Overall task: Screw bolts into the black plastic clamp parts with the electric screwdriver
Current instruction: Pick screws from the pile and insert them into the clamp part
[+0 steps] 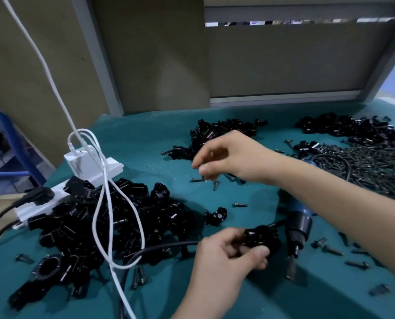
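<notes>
Spreading teal cloth [168, 139], black clamp piles [104, 217], grey partition [284, 63] behind

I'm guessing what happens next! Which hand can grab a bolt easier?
The right hand. Its fingertips are just above the loose bolts, while the left hand is busy holding a black clamp. Blur hides whether it already pinches one.

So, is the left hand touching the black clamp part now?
Touching. In the head view the left hand curls its fingers and thumb round the black clamp part, with no gap between them.
</notes>
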Demonstrator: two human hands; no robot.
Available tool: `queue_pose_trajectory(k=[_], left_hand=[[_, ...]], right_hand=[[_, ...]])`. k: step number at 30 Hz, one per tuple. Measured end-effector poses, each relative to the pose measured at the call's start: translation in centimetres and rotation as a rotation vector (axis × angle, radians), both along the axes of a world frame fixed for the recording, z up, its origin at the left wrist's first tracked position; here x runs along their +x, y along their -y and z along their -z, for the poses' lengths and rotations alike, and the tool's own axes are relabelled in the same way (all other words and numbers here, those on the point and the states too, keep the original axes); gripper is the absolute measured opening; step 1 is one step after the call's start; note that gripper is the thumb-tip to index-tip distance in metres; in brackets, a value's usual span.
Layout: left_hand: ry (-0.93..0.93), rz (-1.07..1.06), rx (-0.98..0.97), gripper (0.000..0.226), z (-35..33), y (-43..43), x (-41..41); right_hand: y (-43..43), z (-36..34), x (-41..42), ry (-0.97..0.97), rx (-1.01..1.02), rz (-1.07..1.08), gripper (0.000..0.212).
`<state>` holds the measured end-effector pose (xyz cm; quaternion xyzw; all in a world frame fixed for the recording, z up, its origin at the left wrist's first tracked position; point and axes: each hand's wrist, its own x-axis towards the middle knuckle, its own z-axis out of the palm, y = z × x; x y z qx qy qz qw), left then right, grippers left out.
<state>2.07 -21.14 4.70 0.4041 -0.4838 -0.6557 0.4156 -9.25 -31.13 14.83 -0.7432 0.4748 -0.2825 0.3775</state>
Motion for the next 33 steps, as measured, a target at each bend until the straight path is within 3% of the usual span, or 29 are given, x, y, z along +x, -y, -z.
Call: queue_pose_trajectory(k=[2,7,17,25,33], left_hand=[[0.024,-0.017,-0.027,0.016,0.0,0.0,0.0],[0.024,-0.045,-0.073,0.036,0.1,-0.1,-0.3],[0.035,-0.039,-0.144,0.027,-0.3,-0.5,-0.4],[0.031,-0.019,-0.151,0.031,-0.2,-0.5,-0.3],[-0.034,-0.014,-0.136,0.026,-0.3,-0.6,-0.3]], right_hand=[[-3.9,-0.3,-2.1,0.015,-0.008,-0.017,0.013],[-10.1,2.4,-4.9,-0.071,-0.104,0.145,0.016],[-11.9,4.2,-4.1,-0.184,-0.366,0.180,0.012],[-12.3,4.6,-3.9,-0.242,-0.366,0.253,0.012],[-12.3,4.7,-4.1,-0.286,-0.315,0.145,0.019]])
